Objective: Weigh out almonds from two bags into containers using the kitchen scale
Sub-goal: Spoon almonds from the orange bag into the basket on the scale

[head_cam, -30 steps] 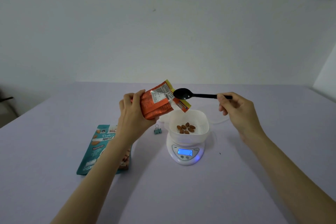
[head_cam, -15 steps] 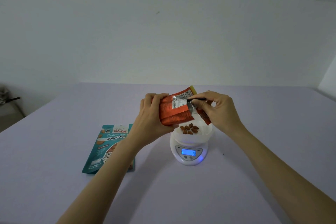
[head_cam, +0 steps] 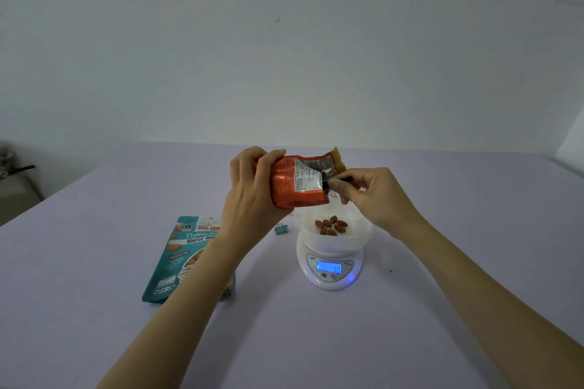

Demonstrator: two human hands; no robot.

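My left hand grips an orange almond bag, held tilted above the table with its open mouth toward the right. My right hand pinches the handle of a black spoon, whose bowl is hidden inside the bag's mouth. Below them a white ribbed container sits on a white kitchen scale. Several almonds lie in the container. The scale's blue display shows 10. A teal bag of roasted almonds lies flat on the table at the left, partly under my left forearm.
A small teal binder clip lies on the lavender table just left of the scale. A plain wall rises behind the table's far edge. A dark speck sits on the table right of the scale.
The spoon, held free beside the bag a second ago, has gone into the bag's mouth. The bag has swung more level. The scale reading is now 10.
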